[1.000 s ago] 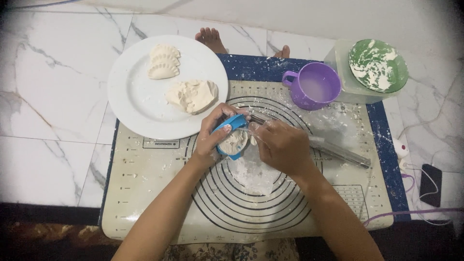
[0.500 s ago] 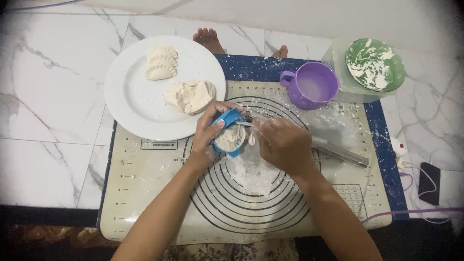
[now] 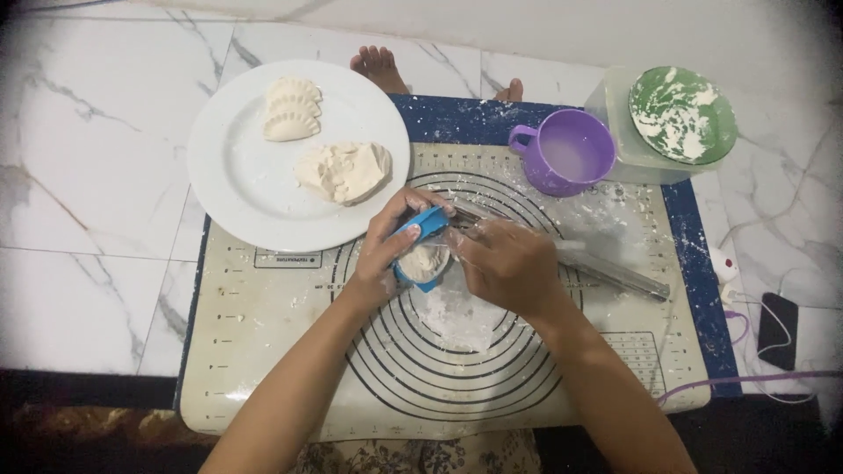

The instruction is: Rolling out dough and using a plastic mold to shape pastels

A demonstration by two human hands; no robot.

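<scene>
My left hand [image 3: 386,247] grips a blue hinged dumpling mould [image 3: 424,225], half folded, with a round of pale dough [image 3: 423,261] lying in it. My right hand [image 3: 502,263] rests against the mould's right side, fingers on the dough's edge. Both hands hover over the cream baking mat [image 3: 263,351] with its printed rings, above a floury patch [image 3: 457,316]. On the white plate [image 3: 237,184] at upper left lie a pleated dumpling [image 3: 292,109] and a lump of dough [image 3: 344,170].
A purple mug [image 3: 569,154] stands at the mat's far edge, beside a clear tub topped by a green floury plate [image 3: 683,114]. A metal rolling pin [image 3: 606,272] lies right of my hands. Someone's bare toes [image 3: 379,66] show beyond the mat. Cables and a phone [image 3: 777,329] lie at right.
The mould has been folded further, its blue upper half swinging up over the dough. My hands have stayed in nearly the same spot.
</scene>
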